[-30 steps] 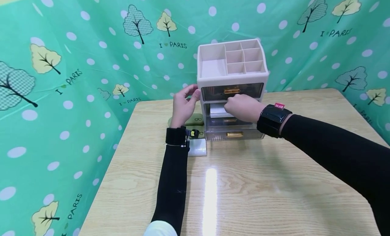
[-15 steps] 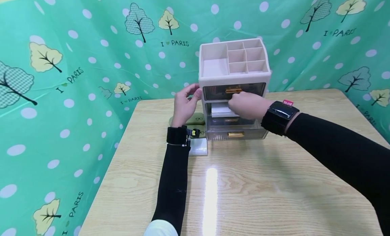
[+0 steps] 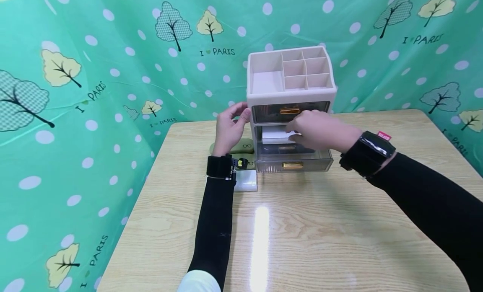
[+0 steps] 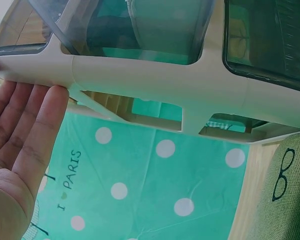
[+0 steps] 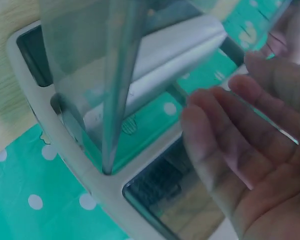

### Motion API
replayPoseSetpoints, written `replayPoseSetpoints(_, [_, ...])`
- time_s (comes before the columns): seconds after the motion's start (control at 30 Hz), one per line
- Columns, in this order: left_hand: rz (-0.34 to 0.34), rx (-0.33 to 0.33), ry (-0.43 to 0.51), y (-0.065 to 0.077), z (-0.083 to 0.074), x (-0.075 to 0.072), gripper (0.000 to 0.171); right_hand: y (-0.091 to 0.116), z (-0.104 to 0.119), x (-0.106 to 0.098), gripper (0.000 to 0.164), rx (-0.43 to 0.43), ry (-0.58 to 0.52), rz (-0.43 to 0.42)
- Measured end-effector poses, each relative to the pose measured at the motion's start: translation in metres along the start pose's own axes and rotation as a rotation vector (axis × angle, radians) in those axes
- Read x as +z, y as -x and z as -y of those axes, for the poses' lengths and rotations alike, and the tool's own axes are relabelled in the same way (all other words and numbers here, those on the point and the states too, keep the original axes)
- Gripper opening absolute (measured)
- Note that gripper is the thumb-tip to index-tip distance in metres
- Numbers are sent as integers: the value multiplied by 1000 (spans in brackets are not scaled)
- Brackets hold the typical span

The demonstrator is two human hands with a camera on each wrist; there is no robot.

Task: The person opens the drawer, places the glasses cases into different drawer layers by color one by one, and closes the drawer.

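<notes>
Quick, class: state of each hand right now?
Left hand: open, fingertips at the side of the drawer unit.
Right hand: open, fingers loosely curved, holding nothing.

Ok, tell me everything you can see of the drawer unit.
The white, plastic-looking drawer unit stands upright on the table. Its top has one large open compartment and six small ones. Below, the see-through top drawer is shut, the middle drawer is pulled out with a white item behind its front, and the bottom drawer looks shut. Gold handles show. The left hand touches its side.
</notes>
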State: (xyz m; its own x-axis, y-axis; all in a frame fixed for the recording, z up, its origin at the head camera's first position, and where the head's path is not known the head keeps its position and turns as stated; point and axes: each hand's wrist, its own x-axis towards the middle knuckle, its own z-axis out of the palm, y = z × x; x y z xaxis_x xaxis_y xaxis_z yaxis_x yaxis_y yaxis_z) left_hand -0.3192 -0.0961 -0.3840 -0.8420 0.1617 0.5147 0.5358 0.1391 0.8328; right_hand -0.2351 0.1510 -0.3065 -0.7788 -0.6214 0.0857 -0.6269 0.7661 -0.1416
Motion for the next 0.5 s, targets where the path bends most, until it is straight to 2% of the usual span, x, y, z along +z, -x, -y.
replayPoseSetpoints(0.23, [4, 14, 2, 1, -1, -1, 32, 13, -7, -6, 7, -149, -11, -322])
replayPoseSetpoints(0.4, [4, 20, -10, 2, -2, -1, 32, 14, -11, -8, 19, -213, -4, -517])
replayPoseSetpoints(0.5, [3, 15, -14, 1, -4, 0, 32, 15, -15, -8, 27, -218, -21, -633])
